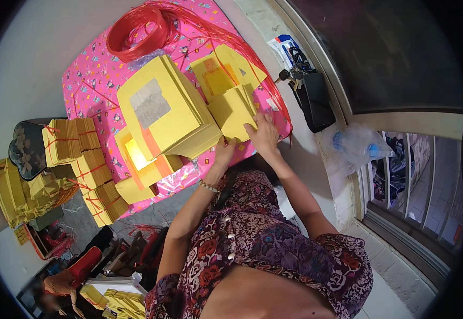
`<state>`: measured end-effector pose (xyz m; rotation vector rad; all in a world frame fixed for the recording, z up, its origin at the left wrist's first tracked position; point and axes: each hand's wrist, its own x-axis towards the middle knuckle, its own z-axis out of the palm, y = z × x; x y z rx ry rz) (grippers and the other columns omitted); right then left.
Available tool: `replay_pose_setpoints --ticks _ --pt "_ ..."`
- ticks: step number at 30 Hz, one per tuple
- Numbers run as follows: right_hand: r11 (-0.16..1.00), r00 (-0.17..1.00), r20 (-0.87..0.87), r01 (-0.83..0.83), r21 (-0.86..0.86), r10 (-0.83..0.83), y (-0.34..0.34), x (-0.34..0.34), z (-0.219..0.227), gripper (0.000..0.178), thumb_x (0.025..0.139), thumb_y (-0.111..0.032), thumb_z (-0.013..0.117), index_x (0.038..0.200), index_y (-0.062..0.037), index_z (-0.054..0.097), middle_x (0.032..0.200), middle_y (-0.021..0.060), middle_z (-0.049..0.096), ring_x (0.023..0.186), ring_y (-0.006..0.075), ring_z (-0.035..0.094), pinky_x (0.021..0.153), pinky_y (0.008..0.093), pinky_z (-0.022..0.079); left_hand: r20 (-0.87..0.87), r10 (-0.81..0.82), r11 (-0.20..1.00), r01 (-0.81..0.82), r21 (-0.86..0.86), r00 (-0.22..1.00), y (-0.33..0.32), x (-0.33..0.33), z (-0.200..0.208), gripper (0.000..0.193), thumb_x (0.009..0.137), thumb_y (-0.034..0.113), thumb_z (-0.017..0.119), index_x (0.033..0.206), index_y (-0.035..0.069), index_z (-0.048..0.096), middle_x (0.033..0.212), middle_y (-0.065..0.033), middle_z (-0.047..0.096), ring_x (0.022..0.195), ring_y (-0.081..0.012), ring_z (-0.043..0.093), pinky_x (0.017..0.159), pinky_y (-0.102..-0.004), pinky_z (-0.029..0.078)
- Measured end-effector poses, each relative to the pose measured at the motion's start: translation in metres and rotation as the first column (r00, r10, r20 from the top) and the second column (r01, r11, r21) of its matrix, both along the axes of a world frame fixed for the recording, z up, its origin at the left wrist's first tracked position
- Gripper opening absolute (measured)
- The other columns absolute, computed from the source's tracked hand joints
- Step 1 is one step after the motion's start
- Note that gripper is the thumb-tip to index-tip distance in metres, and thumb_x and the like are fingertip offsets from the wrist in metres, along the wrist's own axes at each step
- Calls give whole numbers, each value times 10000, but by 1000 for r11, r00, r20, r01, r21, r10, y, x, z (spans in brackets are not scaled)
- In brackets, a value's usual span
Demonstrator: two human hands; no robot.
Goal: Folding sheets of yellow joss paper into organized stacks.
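Small yellow stack: at table near-right corner, beside big stack. Right hand pinching its right edge; left hand at lower corner, grip: cannot tell. Step, judged: squaring up. Next likely calls for even pressure, edges flush.

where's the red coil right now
In the head view, the red coil lies upper left of centre on the pink table, just beyond the large yellow paper stack.
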<state>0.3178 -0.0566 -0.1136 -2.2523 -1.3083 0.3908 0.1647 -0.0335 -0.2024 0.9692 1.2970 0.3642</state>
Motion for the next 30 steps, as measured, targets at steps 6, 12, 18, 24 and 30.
replay_pose_setpoints --ticks 6,12,18,24,30 --pt "998 1000 -11 28 -58 -29 4 -2 -5 356 742 -209 728 950 -22 507 958 179 548 946 392 531 812 477 433 44 69 995 -72 70 997 -5 3 2 380 867 194 609 1186 11 512 991 -108 624 866 -204 593 746 -311 485" --pt "999 995 -95 -11 30 14 6 -3 -5 328 730 -175 716 930 -35 497 883 163 573 880 370 565 737 464 457 37 65 998 -66 15 997 -3 0 12 389 871 195 609 1204 20 508 943 -85 602 800 -162 560 675 -310 474" --pt "984 870 -493 81 156 6 9 15 -44 357 723 -168 747 934 -46 487 712 83 585 628 256 597 617 371 488 55 107 987 -99 -127 993 1 1 32 437 911 312 528 1253 42 493 1032 -55 576 884 -148 527 758 -299 436" --pt "976 711 -704 155 155 -1 30 32 -49 378 709 -136 782 928 -16 498 770 87 599 692 170 606 635 310 495 -32 167 977 -170 -131 985 3 2 21 557 907 459 484 1316 82 464 1222 -65 521 1025 -185 487 837 -349 403" --pt "994 869 -494 -77 -74 30 28 43 -37 481 676 -255 823 961 -23 513 752 70 622 678 148 609 600 305 492 -36 171 945 -175 -275 985 18 14 32 568 875 503 542 1238 67 509 1191 -66 530 988 -180 475 805 -351 385"
